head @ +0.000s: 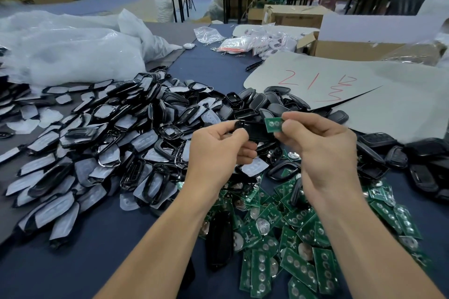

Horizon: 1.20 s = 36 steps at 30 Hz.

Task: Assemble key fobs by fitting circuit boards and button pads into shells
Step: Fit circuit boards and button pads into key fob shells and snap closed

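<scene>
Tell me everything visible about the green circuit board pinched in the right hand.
The small green rectangular circuit board is flat and rigid-looking, with round pale contact pads on its visible face. The right hand pinches its right end, hiding that part. It is held in the air, slightly tilted, next to the black plastic shell gripped by the left hand. Whether board and shell touch cannot be told.
</scene>
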Each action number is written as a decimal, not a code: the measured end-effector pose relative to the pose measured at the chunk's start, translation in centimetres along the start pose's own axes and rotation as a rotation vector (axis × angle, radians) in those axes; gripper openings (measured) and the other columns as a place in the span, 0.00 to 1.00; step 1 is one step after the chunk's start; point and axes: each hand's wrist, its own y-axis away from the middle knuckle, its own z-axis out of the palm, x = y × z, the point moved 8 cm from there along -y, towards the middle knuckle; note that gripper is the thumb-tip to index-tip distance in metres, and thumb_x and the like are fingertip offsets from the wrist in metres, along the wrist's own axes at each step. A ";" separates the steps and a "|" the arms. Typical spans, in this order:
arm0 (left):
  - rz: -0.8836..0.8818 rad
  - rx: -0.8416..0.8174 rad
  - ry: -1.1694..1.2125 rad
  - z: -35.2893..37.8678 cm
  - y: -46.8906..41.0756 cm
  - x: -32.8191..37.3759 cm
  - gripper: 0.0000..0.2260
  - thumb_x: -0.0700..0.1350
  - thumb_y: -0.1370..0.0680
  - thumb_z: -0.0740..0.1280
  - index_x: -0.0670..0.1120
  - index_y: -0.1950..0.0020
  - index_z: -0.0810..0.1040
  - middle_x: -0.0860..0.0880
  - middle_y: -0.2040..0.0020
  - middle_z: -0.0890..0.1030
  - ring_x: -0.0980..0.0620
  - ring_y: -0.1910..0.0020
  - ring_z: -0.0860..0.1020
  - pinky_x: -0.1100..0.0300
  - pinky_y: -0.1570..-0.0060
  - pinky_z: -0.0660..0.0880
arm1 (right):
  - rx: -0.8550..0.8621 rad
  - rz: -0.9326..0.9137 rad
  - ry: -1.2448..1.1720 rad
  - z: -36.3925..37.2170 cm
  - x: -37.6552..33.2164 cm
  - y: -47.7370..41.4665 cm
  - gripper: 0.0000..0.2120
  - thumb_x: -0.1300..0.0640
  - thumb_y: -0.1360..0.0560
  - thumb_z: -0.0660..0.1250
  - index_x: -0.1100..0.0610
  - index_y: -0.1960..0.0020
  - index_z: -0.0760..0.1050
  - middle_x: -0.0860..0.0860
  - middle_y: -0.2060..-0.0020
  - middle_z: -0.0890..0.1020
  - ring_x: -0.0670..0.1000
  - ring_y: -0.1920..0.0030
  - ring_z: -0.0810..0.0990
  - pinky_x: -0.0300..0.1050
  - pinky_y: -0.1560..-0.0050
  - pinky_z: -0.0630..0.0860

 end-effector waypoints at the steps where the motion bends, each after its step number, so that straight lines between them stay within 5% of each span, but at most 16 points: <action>1: 0.010 -0.008 0.002 0.1 0.0 0.0 0.10 0.37 0.20 0.68 0.45 0.45 0.87 0.42 0.63 0.87 0.49 0.67 0.85 0.59 0.65 0.82 | 0.013 -0.019 0.024 -0.1 -0.2 0.0 0.13 0.74 0.28 0.73 0.56 0.60 0.87 0.52 0.64 0.87 0.49 0.64 0.86 0.38 0.58 0.82; 5: 0.099 -0.051 -0.031 0.7 0.1 0.4 0.13 0.39 0.19 0.68 0.53 0.38 0.83 0.44 0.62 0.87 0.47 0.65 0.87 0.59 0.64 0.83 | 0.041 -0.061 0.109 -0.3 -0.3 0.1 0.12 0.70 0.31 0.79 0.55 0.53 0.86 0.52 0.63 0.88 0.52 0.65 0.87 0.39 0.61 0.82; 13: 0.222 -0.092 -0.092 1.5 0.8 0.9 0.14 0.41 0.20 0.69 0.54 0.37 0.82 0.47 0.62 0.87 0.48 0.65 0.87 0.61 0.64 0.82 | 0.056 -0.091 0.346 -0.6 0.3 -0.2 0.05 0.52 0.36 0.77 0.47 0.60 0.86 0.48 0.69 0.85 0.46 0.73 0.79 0.44 0.65 0.76; 27: 0.259 0.045 -0.102 0.2 1.3 1.7 0.10 0.42 0.24 0.77 0.57 0.49 0.87 0.48 0.68 0.85 0.51 0.70 0.84 0.62 0.66 0.81 | 0.021 -0.105 0.525 0.2 0.4 0.3 0.04 0.48 0.38 0.78 0.44 0.63 0.85 0.45 0.71 0.85 0.48 0.69 0.84 0.50 0.64 0.82; 32: 0.289 0.107 -0.175 0.0 1.6 2.1 0.10 0.44 0.25 0.76 0.61 0.52 0.87 0.48 0.70 0.84 0.41 0.69 0.83 0.46 0.63 0.84 | -0.009 -0.075 0.499 0.5 0.9 0.2 0.06 0.48 0.38 0.79 0.45 0.62 0.85 0.47 0.71 0.85 0.47 0.72 0.81 0.44 0.68 0.76; 36: 0.357 0.157 -0.258 -0.1 1.9 2.5 0.09 0.49 0.27 0.76 0.64 0.52 0.85 0.51 0.74 0.80 0.48 0.76 0.75 0.51 0.70 0.80 | -0.010 -0.021 0.417 0.5 1.5 0.0 0.07 0.49 0.40 0.79 0.47 0.63 0.86 0.49 0.71 0.85 0.46 0.73 0.79 0.45 0.65 0.75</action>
